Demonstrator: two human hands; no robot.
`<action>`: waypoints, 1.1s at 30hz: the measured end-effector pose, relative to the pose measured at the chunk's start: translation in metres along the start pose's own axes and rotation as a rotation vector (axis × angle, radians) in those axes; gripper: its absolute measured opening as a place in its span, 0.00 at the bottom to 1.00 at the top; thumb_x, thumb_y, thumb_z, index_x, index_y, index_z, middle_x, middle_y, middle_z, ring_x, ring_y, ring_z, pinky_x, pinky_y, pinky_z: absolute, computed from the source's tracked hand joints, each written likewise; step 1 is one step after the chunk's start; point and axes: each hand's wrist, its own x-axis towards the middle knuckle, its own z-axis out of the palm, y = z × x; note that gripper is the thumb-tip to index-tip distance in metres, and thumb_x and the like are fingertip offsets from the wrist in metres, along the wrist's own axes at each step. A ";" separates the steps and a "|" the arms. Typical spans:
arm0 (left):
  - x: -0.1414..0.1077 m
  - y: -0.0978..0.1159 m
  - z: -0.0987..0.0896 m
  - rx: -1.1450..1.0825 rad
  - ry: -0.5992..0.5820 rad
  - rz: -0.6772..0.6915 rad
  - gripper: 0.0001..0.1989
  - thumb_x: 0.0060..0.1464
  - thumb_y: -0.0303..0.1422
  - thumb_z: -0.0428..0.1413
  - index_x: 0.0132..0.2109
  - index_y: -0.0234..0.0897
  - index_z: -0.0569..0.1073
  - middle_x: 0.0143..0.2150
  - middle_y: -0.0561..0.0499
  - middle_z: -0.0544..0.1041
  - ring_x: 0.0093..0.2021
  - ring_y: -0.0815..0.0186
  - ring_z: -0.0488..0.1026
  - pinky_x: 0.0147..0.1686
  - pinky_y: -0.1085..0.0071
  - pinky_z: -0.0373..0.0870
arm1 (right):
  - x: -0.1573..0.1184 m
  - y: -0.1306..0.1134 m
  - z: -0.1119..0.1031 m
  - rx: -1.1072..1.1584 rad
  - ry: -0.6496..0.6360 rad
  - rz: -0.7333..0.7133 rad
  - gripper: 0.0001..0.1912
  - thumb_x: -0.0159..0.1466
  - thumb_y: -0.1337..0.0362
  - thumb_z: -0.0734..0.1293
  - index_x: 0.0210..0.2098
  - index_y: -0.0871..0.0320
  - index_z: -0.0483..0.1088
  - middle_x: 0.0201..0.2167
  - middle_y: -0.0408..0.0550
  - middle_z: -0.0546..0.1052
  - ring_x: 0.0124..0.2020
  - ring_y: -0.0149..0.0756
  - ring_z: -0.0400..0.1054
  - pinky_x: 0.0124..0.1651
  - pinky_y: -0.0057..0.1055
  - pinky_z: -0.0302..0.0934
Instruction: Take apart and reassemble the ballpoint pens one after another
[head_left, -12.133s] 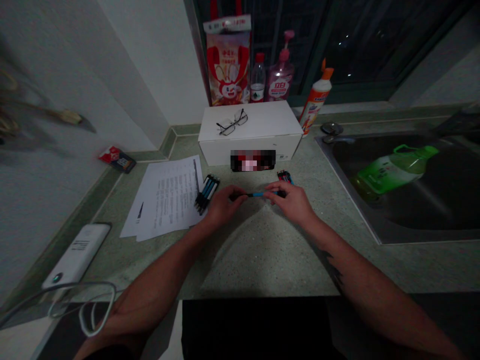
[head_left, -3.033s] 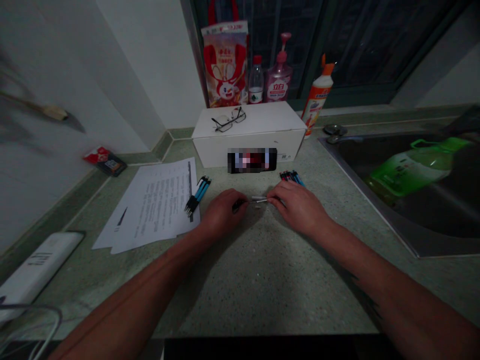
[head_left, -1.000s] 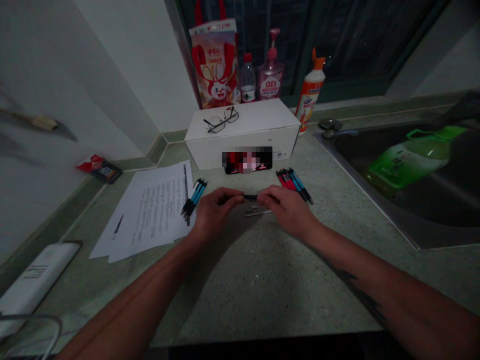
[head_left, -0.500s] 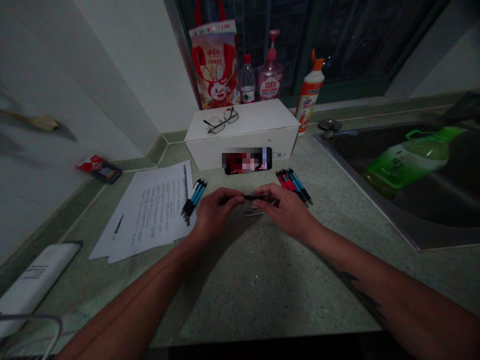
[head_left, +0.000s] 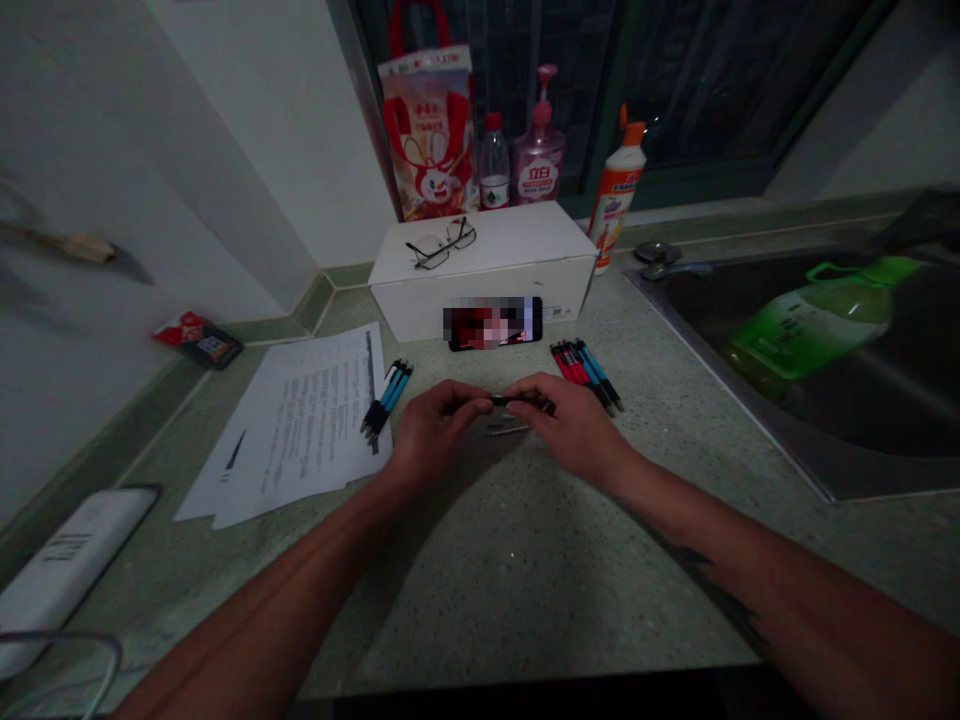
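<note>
Between my two hands, just above the counter, is a thin dark pen part point(head_left: 499, 400) with a small pale glint on it. My left hand point(head_left: 433, 430) pinches its left end between thumb and fingers. At the other end, my right hand point(head_left: 566, 415) grips it the same way, and the fingertips nearly meet. Fingers cover most of it. Thin loose pen pieces point(head_left: 508, 431) lie on the counter just below the fingers. Blue and white pens point(head_left: 387, 398) rest on the paper's edge left of my left hand. Red and blue pens point(head_left: 586, 374) lie beyond my right hand.
A white box point(head_left: 480, 260) carries eyeglasses point(head_left: 442, 245), and a phone point(head_left: 495, 324) leans on its front. Printed sheets point(head_left: 300, 420) lie left. A sink point(head_left: 750, 430) holding a green jug point(head_left: 817, 325) is right. A white power strip point(head_left: 75, 560) lies near left.
My fingertips have drawn closer together, so less of the dark pen part shows between them. The loose pieces and the pens have stayed in place.
</note>
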 end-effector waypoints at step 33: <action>0.004 0.004 0.000 0.011 -0.090 -0.041 0.02 0.55 0.30 0.64 0.35 0.41 0.82 0.36 0.46 0.84 0.38 0.57 0.82 0.45 0.59 0.78 | -0.003 0.004 -0.003 -0.318 0.006 -0.141 0.07 0.71 0.65 0.67 0.46 0.52 0.77 0.44 0.48 0.80 0.47 0.42 0.75 0.49 0.39 0.67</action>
